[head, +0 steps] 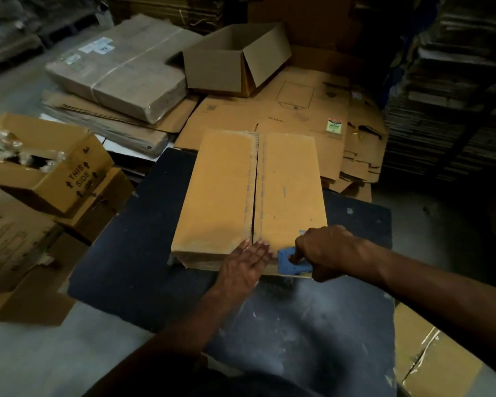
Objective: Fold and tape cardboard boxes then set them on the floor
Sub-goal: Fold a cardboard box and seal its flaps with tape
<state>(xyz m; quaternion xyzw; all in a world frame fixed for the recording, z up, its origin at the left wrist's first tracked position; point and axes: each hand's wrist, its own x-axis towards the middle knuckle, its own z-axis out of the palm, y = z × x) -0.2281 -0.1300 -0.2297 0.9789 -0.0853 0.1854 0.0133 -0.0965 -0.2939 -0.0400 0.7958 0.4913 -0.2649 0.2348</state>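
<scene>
A long brown cardboard box [226, 190] lies on the dark table [143, 247], its two top flaps folded shut and meeting at a centre seam. My left hand [245, 267] presses flat, fingers straight, on the box's near end at the seam. To its right, my right hand [324, 250] grips a blue tape dispenser [288, 262] held against the near edge of the box. The hand hides most of the dispenser.
An open-topped folded box [229, 67] stands on flattened cardboard sheets [284, 110] behind the table. A strapped bundle of flat boxes [121, 70] lies at the back left. More boxes [55, 173] crowd the left side, and another carton [435, 365] sits at the lower right.
</scene>
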